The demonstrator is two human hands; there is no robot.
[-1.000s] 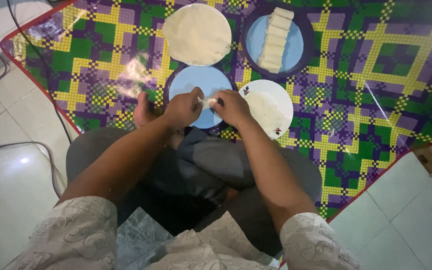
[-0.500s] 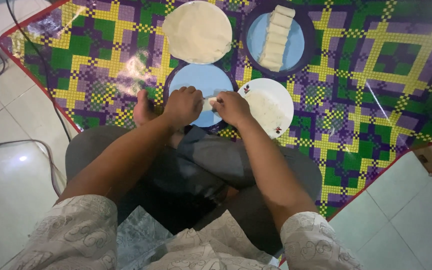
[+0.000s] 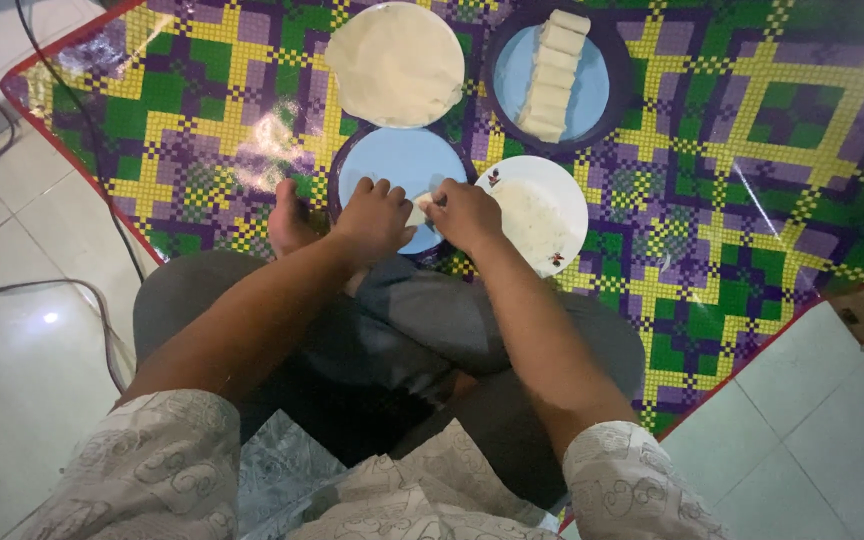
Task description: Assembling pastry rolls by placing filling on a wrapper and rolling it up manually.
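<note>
Seated person, head view. The left hand (image 3: 377, 215) and right hand (image 3: 464, 213) meet over the near edge of a blue plate (image 3: 392, 165), fingers curled together on a small pale roll (image 3: 422, 207) pinched between them (mostly hidden by the knuckles). The roll appears to be thin dough wrapper: judged light, soft and easily torn, likely a little tacky, so best held by fingertips at both ends with gentle pressure rather than squeezed mid-length. Beyond lies a round stack of wrappers (image 3: 397, 62); a second blue plate (image 3: 584, 90) carries a row of finished rolls (image 3: 550, 78). A white dish (image 3: 542, 205) stands just right of the hands. All rest on a checked mat (image 3: 752, 150) on the floor.
</note>
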